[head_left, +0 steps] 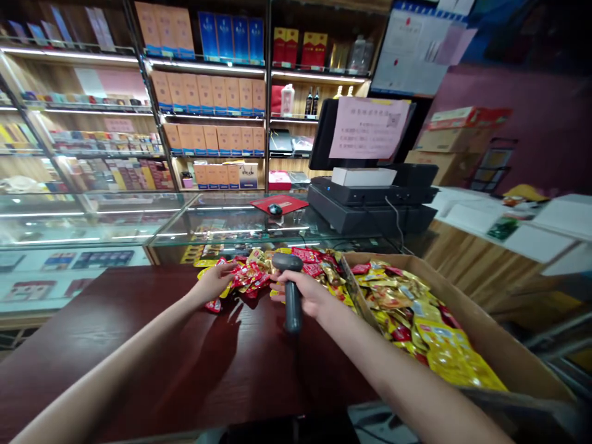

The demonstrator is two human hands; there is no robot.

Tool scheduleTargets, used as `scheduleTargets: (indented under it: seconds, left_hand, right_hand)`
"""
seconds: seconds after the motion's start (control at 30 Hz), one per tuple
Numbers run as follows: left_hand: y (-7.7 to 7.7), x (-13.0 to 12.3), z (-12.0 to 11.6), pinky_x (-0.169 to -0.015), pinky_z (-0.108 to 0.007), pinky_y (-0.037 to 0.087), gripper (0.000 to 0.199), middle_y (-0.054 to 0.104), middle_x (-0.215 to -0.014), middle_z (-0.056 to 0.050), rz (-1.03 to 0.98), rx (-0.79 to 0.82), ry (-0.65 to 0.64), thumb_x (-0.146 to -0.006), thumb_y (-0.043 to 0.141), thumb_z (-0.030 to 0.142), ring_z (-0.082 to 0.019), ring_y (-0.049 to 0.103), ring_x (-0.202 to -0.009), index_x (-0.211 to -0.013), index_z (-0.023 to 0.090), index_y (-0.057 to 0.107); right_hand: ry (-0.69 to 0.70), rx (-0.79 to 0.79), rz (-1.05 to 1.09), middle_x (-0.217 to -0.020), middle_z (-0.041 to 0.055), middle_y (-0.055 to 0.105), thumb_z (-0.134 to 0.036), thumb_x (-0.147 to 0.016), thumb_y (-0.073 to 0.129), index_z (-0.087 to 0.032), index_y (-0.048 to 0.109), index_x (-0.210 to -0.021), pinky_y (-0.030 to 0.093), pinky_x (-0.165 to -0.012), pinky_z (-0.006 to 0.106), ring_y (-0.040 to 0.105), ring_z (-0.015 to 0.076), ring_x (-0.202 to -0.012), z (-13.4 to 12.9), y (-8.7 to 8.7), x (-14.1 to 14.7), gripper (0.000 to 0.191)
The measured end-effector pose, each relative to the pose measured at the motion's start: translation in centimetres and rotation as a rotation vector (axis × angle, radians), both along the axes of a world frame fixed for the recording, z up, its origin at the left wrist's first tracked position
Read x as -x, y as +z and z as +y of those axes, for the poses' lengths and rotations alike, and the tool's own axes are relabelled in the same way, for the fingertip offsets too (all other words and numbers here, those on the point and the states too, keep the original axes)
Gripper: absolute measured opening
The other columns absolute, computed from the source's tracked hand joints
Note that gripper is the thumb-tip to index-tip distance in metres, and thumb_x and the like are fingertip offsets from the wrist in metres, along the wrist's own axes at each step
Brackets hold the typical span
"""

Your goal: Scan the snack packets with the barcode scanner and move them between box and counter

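My right hand (309, 295) is closed around the handle of a dark grey barcode scanner (293, 308), its head pointing away from me over the table. To its left, my left hand (213, 285) is at the near side of a pile of snack packets (252, 274), red, yellow and gold. The left fingers curl onto a packet at the pile's edge; the fingertips are partly hidden among the shiny wrappers. One small red packet (213, 305) lies just below that hand on the dark red-brown table (152, 320).
An open cardboard box (467, 296) full of similar packets stands at the right. Behind the pile is a glass counter (176, 231) with a red mat (263, 202), a mouse (275, 209) and a black till (370, 206) under a monitor (324, 132). Stocked shelves line the back wall.
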State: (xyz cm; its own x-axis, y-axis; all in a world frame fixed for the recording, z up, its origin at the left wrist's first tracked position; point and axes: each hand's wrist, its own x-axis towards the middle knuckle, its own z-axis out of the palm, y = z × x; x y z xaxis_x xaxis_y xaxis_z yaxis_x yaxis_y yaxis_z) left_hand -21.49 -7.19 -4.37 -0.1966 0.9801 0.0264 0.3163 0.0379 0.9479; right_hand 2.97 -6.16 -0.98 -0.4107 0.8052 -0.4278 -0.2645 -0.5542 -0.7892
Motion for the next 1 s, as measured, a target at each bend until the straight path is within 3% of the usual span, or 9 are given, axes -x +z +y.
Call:
scheduleTargets:
  seconds: [0.13, 0.2, 0.3, 0.37, 0.43, 0.53, 0.67, 0.8, 1.0]
  left_hand:
    - [-2.1, -0.5, 2.2, -0.1, -0.035, 0.036, 0.046, 0.06, -0.125, -0.011, 0.731, -0.14, -0.119, -0.071, 0.064, 0.03, -0.027, 0.054, -0.116, -0.116, 0.018, 0.064]
    - [-2.7, -1.0, 3.0, -0.096, -0.035, 0.039, 0.047, 0.062, -0.122, -0.012, 0.882, -0.114, -0.172, -0.07, 0.065, 0.027, -0.027, 0.056, -0.112, -0.116, 0.018, 0.063]
    - [-3.0, -1.9, 3.8, -0.089, -0.034, 0.043, 0.044, 0.067, -0.11, -0.013, 0.918, -0.088, -0.206, -0.067, 0.064, 0.019, -0.028, 0.061, -0.103, -0.112, 0.017, 0.066]
    - [-2.8, -2.7, 4.4, -0.085, -0.033, 0.045, 0.039, 0.07, -0.103, -0.012, 0.807, -0.107, -0.222, -0.069, 0.061, 0.016, -0.026, 0.063, -0.097, -0.107, 0.018, 0.068]
    - [-2.3, -4.0, 5.2, -0.081, -0.032, 0.047, 0.031, 0.071, -0.097, -0.01, 0.569, -0.135, -0.231, -0.073, 0.059, 0.019, -0.025, 0.066, -0.09, -0.102, 0.018, 0.07]
    - [-2.0, -6.9, 6.9, -0.079, -0.032, 0.05, 0.028, 0.072, -0.094, -0.008, -0.003, -0.12, -0.282, -0.075, 0.063, 0.029, -0.022, 0.067, -0.086, -0.099, 0.017, 0.069]
    - [-2.7, -11.6, 9.3, -0.071, -0.033, 0.054, 0.04, 0.07, -0.095, -0.007, -0.695, 0.069, -0.344, -0.067, 0.075, 0.029, -0.019, 0.067, -0.079, -0.103, 0.018, 0.063]
    - [-3.8, -14.4, 10.8, -0.072, -0.031, 0.056, 0.039, 0.07, -0.092, -0.005, -0.9, 0.14, -0.355, -0.065, 0.077, 0.02, -0.016, 0.067, -0.077, -0.101, 0.018, 0.061]
    - [-3.6, -14.1, 11.0, -0.069, -0.026, 0.056, 0.033, 0.069, -0.089, -0.004, -0.942, 0.153, -0.376, -0.07, 0.075, 0.02, -0.012, 0.067, -0.073, -0.099, 0.018, 0.061]
  right_hand:
    - [-0.05, 0.06, -0.06, -0.058, -0.0011, 0.057, -0.008, -0.067, 0.057, -0.014, 0.059, -0.069, 0.054, -0.068, 0.029, 0.057, 0.011, -0.056, 3.1, -2.1, 3.9, 0.006]
    - [-0.049, 0.085, -0.05, -0.054, -0.0016, 0.055, -0.008, -0.067, 0.056, -0.014, 0.057, -0.066, 0.054, -0.066, 0.029, 0.055, 0.0103, -0.052, 4.0, -3.0, 5.0, 0.006]
    - [-0.052, 0.11, -0.004, -0.052, -0.0022, 0.053, -0.007, -0.069, 0.052, -0.014, 0.054, -0.064, 0.054, -0.067, 0.028, 0.057, 0.0109, -0.052, 4.7, -3.7, 5.4, 0.009]
    - [-0.061, 0.107, 0.07, -0.055, -0.0014, 0.055, -0.006, -0.069, 0.051, -0.015, 0.054, -0.066, 0.054, -0.071, 0.028, 0.061, 0.0116, -0.058, 4.7, -3.6, 4.7, 0.01]
    - [-0.085, 0.079, 0.184, -0.065, 0.0012, 0.062, -0.006, -0.069, 0.052, -0.015, 0.055, -0.071, 0.054, -0.075, 0.028, 0.065, 0.0128, -0.067, 4.6, -3.3, 3.3, 0.01]
    - [-0.165, -0.024, 0.278, -0.079, 0.0049, 0.067, -0.008, -0.066, 0.057, -0.015, 0.058, -0.076, 0.054, -0.076, 0.03, 0.067, 0.0156, -0.077, 4.4, -2.4, 0.3, 0.012]
    - [-0.292, -0.214, 0.082, -0.078, 0.0036, 0.067, -0.015, -0.063, 0.064, -0.015, 0.061, -0.075, 0.055, -0.06, 0.028, 0.065, 0.0149, -0.066, 3.9, -1.9, -3.2, 0.013]
    - [-0.282, -0.298, -0.164, -0.068, 0.0009, 0.064, -0.027, -0.065, 0.067, -0.016, 0.061, -0.075, 0.049, -0.044, 0.025, 0.058, 0.0124, -0.05, 3.1, -3.1, -5.0, 0.016]
    - [-0.229, -0.415, -0.334, -0.042, -0.0054, 0.049, -0.032, -0.072, 0.062, -0.017, 0.057, -0.071, 0.036, -0.035, 0.02, 0.044, 0.0088, -0.035, 1.2, -4.5, -5.7, 0.016]
